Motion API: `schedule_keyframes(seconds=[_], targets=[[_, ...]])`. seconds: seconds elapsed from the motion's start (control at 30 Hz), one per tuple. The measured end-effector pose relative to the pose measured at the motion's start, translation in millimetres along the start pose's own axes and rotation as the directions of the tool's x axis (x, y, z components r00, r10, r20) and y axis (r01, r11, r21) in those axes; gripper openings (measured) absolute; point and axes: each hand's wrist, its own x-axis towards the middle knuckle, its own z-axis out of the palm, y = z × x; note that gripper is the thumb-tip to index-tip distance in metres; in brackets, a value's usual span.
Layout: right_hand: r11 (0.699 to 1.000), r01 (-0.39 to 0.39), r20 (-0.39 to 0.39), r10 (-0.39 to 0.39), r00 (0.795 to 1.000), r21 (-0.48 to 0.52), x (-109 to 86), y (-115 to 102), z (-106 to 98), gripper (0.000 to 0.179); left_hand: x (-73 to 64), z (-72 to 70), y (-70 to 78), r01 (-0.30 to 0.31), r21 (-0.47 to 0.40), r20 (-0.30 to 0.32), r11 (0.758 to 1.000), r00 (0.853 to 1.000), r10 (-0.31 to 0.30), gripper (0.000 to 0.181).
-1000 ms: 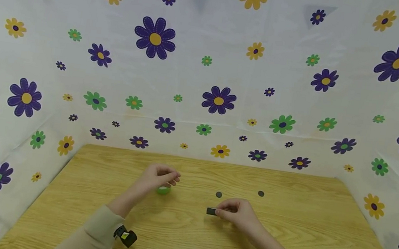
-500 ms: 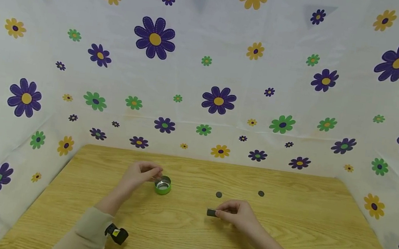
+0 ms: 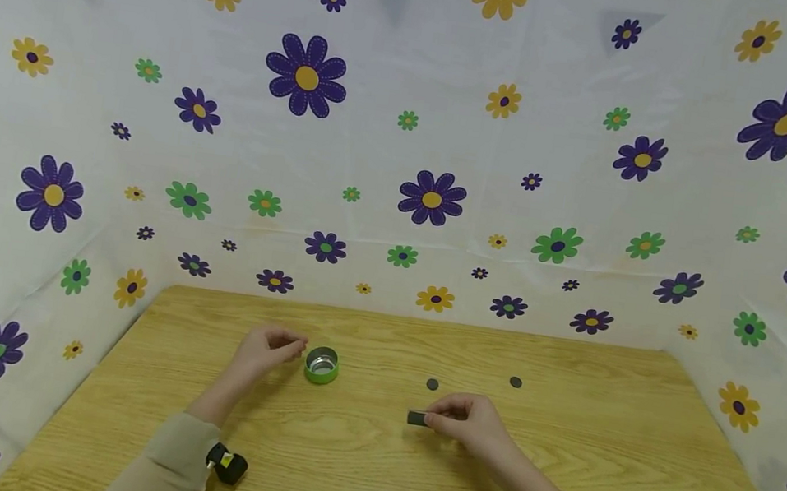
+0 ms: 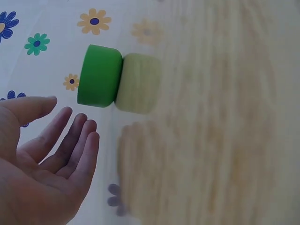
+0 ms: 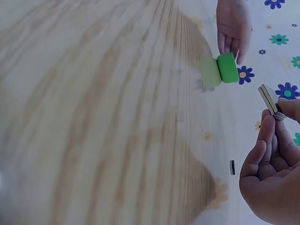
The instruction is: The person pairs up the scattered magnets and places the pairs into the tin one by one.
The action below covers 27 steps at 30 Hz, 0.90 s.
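A small round green dish (image 3: 320, 377) with a shiny metal inside stands on the table, left of centre. My left hand (image 3: 263, 351) is just left of it, empty. In the left wrist view its fingers are loosely bent and apart from the thumb, close below the green dish (image 4: 99, 76). At right of centre my right hand (image 3: 477, 428) pinches a small dark rectangular block (image 3: 416, 418) between thumb and fingers, above the tabletop. The right wrist view shows this block (image 5: 268, 99) edge-on, with thin light and dark layers.
Two small dark discs (image 3: 432, 384) lie on the wooden table (image 3: 350, 464) beyond my right hand, the other disc (image 3: 516, 382) farther right. A white flower-printed sheet (image 3: 376, 152) walls the table at the back and both sides.
My left hand, at first over the green dish, has drawn back leftward off it, so the dish's metal inside shows. The right hand keeps its pinch on the block, almost still.
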Motion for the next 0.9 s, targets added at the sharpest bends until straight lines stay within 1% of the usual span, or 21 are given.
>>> schedule_keyframes(seconds=[0.1, 0.17, 0.23, 0.37, 0.5, 0.63, 0.8, 0.9], targets=[[1.000, -0.002, -0.001, 0.002, 1.000, 0.002, 0.0, 0, 0, 0.023, 0.3, 1.0, -7.1, -0.009, 0.057, 0.019, 0.998, 1.000, 0.008, 0.023], [1.000, -0.008, -0.002, 0.008, 1.000, 0.006, -0.3, 0, 0, 0.023, 1.2, 1.2, -11.2, -0.020, 0.068, 0.039, 0.997, 0.999, 0.018, 0.024], [1.000, -0.013, -0.005, 0.013, 1.000, 0.008, -0.8, 0, -1, 0.022, 2.6, 0.8, -14.6, -0.044, 0.071, 0.076, 0.996, 0.996, 0.039, 0.028], [1.000, -0.012, -0.011, 0.012, 1.000, -0.005, -1.4, -1, 0, 0.023, 4.9, 0.0, -17.4, -0.096, 0.046, 0.158, 0.994, 0.984, 0.087, 0.038], [1.000, -0.006, -0.016, 0.006, 1.000, -0.024, 0.3, -2, 0, 0.023, 6.0, 0.7, -16.8, -0.129, 0.021, 0.214, 0.991, 0.969, 0.122, 0.047], [0.999, -0.026, -0.027, 0.025, 0.999, -0.030, 3.2, -3, 1, 0.023, 5.5, 1.5, -15.5, -0.159, 0.019, 0.249, 0.987, 0.957, 0.149, 0.054], [0.998, -0.042, -0.056, 0.040, 0.998, -0.039, 8.1, -7, 3, 0.022, 5.2, 2.7, -16.5, -0.169, 0.034, 0.260, 0.985, 0.953, 0.155, 0.059], [0.998, -0.046, -0.070, 0.043, 0.997, -0.037, 11.8, -8, 5, 0.022, 6.4, 3.4, -18.7, -0.168, 0.028, 0.267, 0.985, 0.951, 0.154, 0.061]])
